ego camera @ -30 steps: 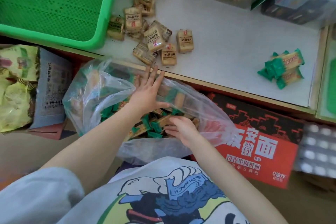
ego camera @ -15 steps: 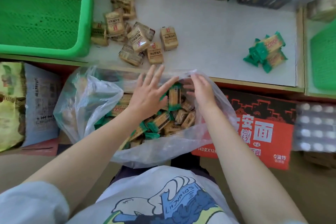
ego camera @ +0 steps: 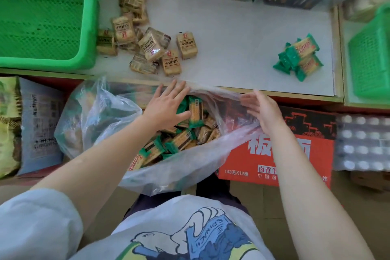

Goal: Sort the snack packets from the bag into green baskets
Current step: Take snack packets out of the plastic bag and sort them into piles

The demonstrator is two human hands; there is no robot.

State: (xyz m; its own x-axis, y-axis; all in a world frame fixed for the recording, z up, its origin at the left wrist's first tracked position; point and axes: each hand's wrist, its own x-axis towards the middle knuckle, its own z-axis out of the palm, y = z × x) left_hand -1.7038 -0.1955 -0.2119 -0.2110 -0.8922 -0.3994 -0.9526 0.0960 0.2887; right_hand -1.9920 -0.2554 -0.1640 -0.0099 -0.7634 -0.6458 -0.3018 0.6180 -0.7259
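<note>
Clear plastic bag [ego camera: 101,116], centre frame, mouth open, full of snack packets [ego camera: 181,139]. My left hand [ego camera: 166,107]: fingers spread flat over the packets inside, gripping nothing. My right hand [ego camera: 261,110]: grip pinched on the bag's right rim. White surface [ego camera: 242,38], above: brown packets [ego camera: 152,46] left, green packets [ego camera: 299,57] right. Green baskets: upper left [ego camera: 88,27], right edge [ego camera: 367,69].

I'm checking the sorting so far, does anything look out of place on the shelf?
Yes. The tan packets lie loose beside the left green basket, not in it. The green packets also sit on the bare shelf.
</note>
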